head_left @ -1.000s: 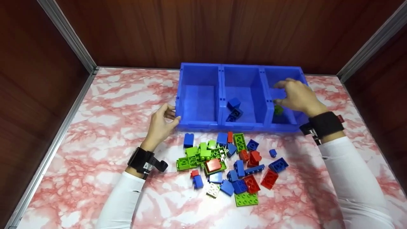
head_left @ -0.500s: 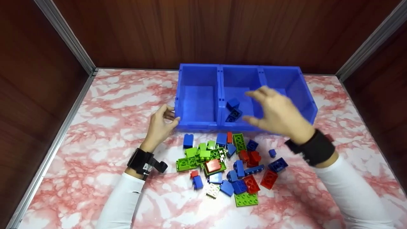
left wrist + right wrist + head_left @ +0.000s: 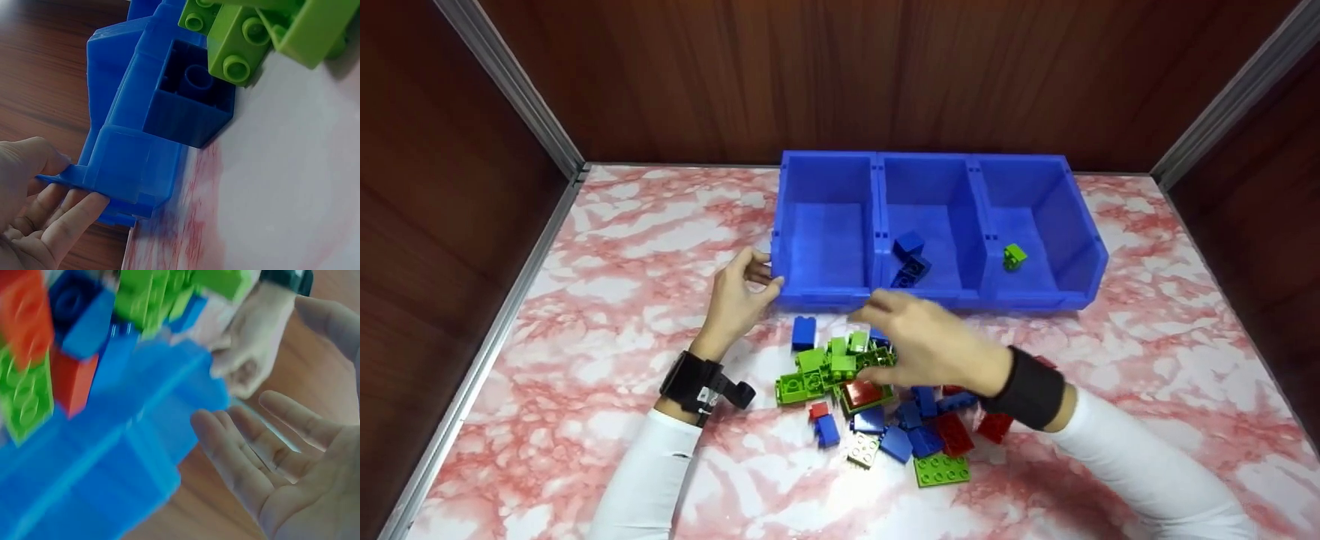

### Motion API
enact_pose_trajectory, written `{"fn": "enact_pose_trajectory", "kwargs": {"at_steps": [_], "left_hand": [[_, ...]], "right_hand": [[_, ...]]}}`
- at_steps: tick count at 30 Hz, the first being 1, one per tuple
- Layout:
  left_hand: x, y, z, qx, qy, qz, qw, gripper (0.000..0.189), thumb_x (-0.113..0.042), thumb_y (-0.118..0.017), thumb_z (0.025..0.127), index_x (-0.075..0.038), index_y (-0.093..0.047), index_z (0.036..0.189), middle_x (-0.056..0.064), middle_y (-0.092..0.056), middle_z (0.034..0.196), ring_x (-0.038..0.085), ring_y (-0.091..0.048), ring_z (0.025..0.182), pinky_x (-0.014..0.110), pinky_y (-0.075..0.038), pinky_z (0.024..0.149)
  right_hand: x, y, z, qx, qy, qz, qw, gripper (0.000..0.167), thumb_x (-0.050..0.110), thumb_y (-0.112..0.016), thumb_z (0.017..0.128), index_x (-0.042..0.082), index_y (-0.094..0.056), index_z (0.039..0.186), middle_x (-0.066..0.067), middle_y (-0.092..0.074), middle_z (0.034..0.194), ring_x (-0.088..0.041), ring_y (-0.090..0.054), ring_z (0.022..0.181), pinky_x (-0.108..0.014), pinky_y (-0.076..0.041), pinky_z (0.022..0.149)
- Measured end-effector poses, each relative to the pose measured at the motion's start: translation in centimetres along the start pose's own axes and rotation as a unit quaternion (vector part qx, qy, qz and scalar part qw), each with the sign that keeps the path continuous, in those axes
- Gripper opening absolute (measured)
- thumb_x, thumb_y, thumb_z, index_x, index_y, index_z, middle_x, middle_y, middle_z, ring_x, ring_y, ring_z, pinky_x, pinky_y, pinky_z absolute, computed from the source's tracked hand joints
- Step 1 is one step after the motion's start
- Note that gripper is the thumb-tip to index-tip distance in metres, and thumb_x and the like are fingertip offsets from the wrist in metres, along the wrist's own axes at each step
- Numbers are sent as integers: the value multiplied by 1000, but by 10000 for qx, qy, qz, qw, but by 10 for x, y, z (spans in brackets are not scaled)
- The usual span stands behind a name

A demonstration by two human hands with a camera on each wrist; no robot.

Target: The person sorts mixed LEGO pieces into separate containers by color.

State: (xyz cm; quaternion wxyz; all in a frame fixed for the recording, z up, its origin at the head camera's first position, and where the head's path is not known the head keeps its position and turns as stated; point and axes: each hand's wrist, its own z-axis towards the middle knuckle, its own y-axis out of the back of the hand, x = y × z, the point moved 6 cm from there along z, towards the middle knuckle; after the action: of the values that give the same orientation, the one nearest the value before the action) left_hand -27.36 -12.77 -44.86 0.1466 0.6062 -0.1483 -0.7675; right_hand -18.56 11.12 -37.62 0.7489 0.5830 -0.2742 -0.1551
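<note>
My left hand [image 3: 739, 296] grips the left edge of a blue storage bin [image 3: 829, 298] with three compartments. In the left wrist view, its thumb and fingers pinch the bin's thin side flange [image 3: 73, 175]. My right hand [image 3: 934, 341] reaches over a pile of toy building bricks in front of the bin. Its fingers are spread, with nothing between them in the right wrist view. Beneath and beside it lie green bricks [image 3: 812, 360] and a red brick [image 3: 861, 391], while blue bricks [image 3: 896, 442] lie nearer the front. The hand and wrist cover part of the pile.
Several dark blue bricks [image 3: 910, 245] lie in the middle compartment, and a green brick [image 3: 1014, 256] is in the right one. A green plate brick [image 3: 942, 470] marks the pile's front. Brown wooden panels [image 3: 840, 82] enclose the marbled table [image 3: 622, 225].
My right hand has moved from the right compartment leftward and forward to above the brick pile, exposing the green brick in that compartment. The left hand has stayed at the bin's edge.
</note>
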Motion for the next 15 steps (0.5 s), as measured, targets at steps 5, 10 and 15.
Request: {"fn": "enact_pose_trajectory", "kwargs": {"at_steps": [5,10,15], "left_hand": [[1,1,0,-58,-43,-9,10000,28,-2,-76,91,3,-62,115,22,-74,107,35,-71,97,48,-62,94],[1,1,0,-47,-46,0,10000,28,-1,-75,91,3,-62,115,22,-74,107,34,-71,97,47,-62,94],[1,-1,0,-8,-2,-44,10000,29,1,-75,90,2,-62,115,22,-73,107,33,-71,96,47,-62,94]], "right_hand": [[12,-24,12,310,198,10,9993,60,43,-87,85,4,-70,128,-12,-71,117,-24,-73,98,-32,-66,85],[17,-43,23,655,260,112,9975,43,33,-87,87,7,-75,119,-9,-72,108,-20,-73,88,-31,-65,77],[17,-53,32,776,32,312,9965,20,12,-83,84,8,-80,104,-7,-75,96,-15,-72,74,-26,-62,68]]}}
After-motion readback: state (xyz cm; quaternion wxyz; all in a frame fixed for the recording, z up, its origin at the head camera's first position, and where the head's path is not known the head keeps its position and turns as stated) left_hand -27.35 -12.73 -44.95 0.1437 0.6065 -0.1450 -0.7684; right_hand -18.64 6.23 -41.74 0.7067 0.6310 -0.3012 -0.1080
